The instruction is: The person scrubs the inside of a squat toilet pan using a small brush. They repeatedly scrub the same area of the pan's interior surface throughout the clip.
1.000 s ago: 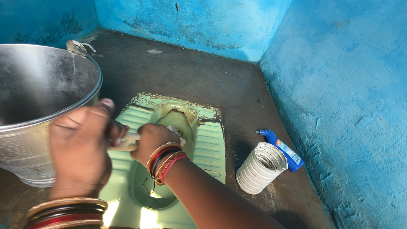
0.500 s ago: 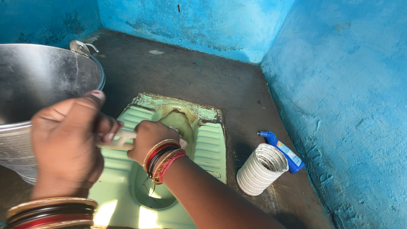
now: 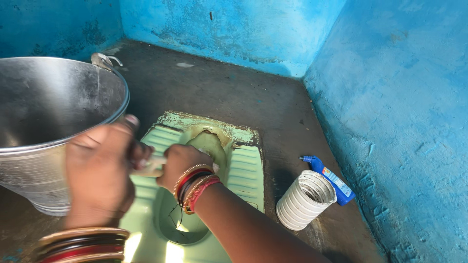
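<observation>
Gripping a pale brush handle (image 3: 148, 166) w/ both hands – left hand (image 3: 100, 178) clenched round the near end, right hand (image 3: 181, 166) wrapped round it further down – looks like the doubled grip is for pressing the working end hard into the green squat pan (image 3: 243, 170). Handle runs across between the two hands, its tip hidden just beyond the right hand over the pan's bowl; steel bucket (image 3: 58, 122) sits just left of the left hand, white ribbed cup (image 3: 304, 199) & blue cleaner bottle (image 3: 331, 180) on the floor (image 3: 219, 92) well off to the right – prob. parked clear of the scrubbing.
</observation>
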